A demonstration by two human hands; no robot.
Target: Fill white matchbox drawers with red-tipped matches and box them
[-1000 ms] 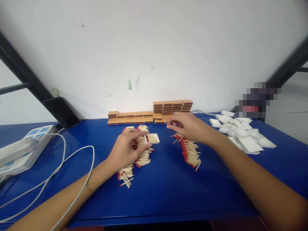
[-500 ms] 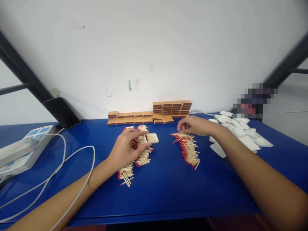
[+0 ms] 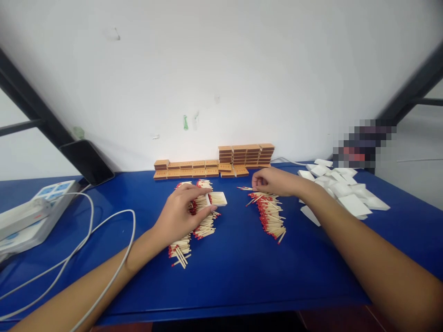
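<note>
A small white tray with matches in it is gripped at its left end between the thumb and fingers of my left hand. Under and around that hand lie piles of red-headed matches. My right hand pinches a few matches, their red heads pointing left. Just below it, a long heap of matches runs toward the front of the blue table.
Orange matchboxes stand stacked against the wall. White trays are heaped at the right. On the left are a power strip, a black phone-like object and a white cable crossing my left forearm.
My right hand has lifted slightly away from the right heap, up and to the left, with a few matches now sticking out of its fingers. My left hand keeps its hold on the tray.
</note>
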